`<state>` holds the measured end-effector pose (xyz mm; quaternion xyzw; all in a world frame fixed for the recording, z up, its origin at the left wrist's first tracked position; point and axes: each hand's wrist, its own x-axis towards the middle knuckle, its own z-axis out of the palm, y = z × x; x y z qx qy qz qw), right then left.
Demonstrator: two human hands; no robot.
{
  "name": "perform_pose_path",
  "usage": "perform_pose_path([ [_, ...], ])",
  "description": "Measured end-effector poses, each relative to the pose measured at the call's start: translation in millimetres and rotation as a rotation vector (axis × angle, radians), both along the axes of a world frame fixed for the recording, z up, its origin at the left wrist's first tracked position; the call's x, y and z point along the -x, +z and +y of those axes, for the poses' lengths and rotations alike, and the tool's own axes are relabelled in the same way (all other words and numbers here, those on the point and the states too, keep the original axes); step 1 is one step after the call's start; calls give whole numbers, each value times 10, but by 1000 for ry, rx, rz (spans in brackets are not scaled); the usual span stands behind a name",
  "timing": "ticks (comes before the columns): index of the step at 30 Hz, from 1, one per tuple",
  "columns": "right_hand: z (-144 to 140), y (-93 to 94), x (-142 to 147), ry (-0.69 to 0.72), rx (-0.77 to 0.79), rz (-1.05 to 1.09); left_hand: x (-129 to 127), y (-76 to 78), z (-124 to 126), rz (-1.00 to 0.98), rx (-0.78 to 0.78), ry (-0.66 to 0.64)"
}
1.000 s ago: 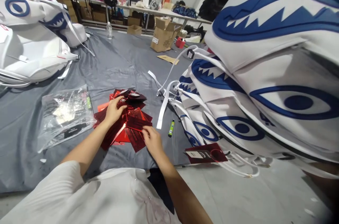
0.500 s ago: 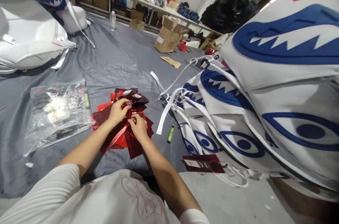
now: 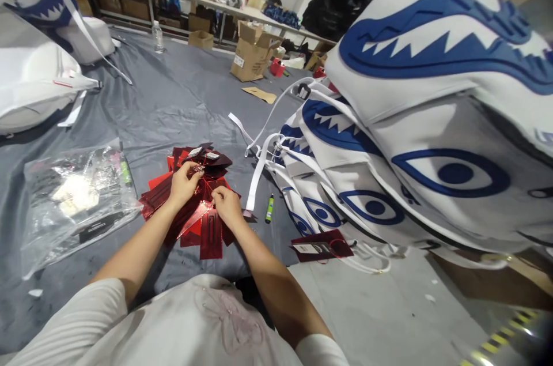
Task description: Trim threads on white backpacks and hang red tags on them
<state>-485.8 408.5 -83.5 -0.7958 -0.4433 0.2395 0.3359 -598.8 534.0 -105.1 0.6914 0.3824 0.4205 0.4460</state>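
Pinching shiny red tags (image 3: 196, 219), left hand (image 3: 184, 183) beside right hand (image 3: 227, 207).

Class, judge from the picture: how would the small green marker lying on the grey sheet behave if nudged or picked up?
The green marker is a slim cylinder lying on its side, so it would probably roll. It looks small and rigid, likely light. The grey sheet is wrinkled, which may stop it quickly.
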Motion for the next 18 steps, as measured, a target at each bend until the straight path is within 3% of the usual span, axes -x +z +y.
perform_pose_path([
  [13, 201, 41, 248, 26, 113, -27, -25, 25, -16, -17, -9, -60],
  [16, 238, 138, 237, 68, 127, 50, -20, 45, -6, -77, 3, -95],
  [18, 264, 258, 190, 85, 152, 96, -51, 11, 29, -97, 10, -25],
])
